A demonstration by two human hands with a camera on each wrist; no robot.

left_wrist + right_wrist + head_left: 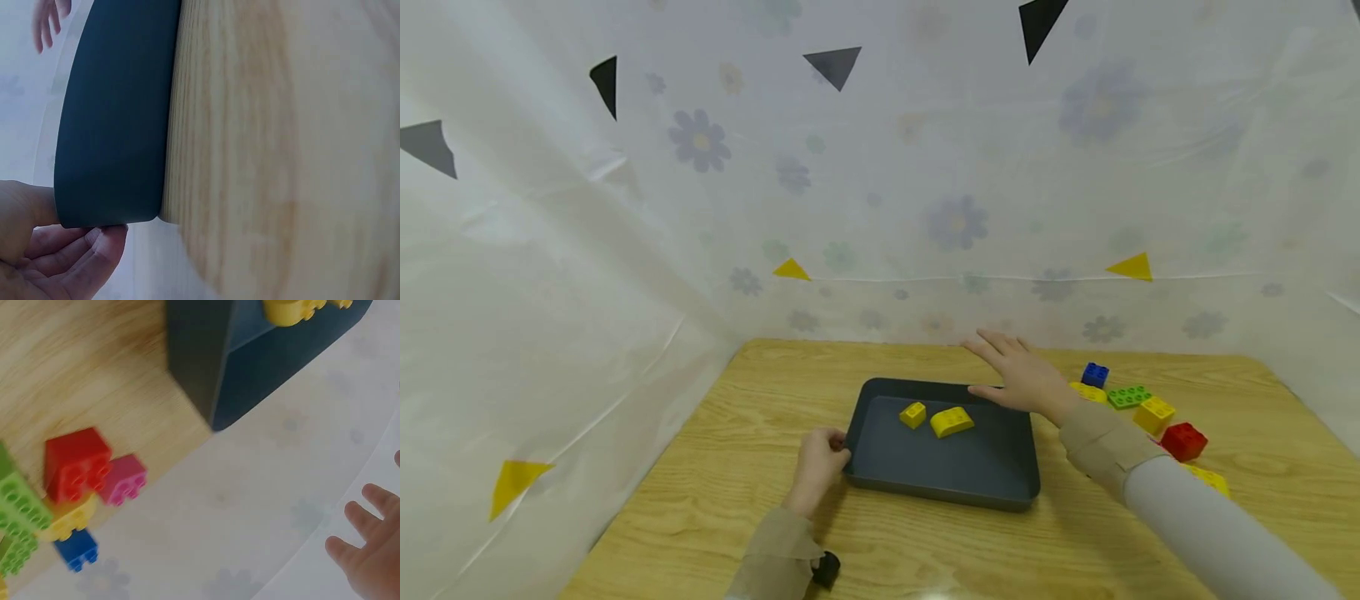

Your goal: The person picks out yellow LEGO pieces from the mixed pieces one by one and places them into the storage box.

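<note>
A dark grey rectangular tray (940, 492) lies on the wooden table, with a small yellow toy brick (913, 415) and a curved yellow brick (952, 422) inside it. My left hand (817, 467) grips the tray's left edge, and the left wrist view shows the fingers (94, 259) curled against its wall (119, 125). Above the tray's far right corner my right hand (1021, 373) is raised, fingers spread, holding nothing. Seen from the right wrist, those fingers (362, 522) are straight and apart from the bricks.
Right of the tray sit several loose bricks: blue (1095, 374), flat green (1128, 397), yellow (1153, 414) and red (1183, 442). A pink brick (124, 479) shows beside the red one in the right wrist view. Behind the table hangs a flowered white curtain (880, 192).
</note>
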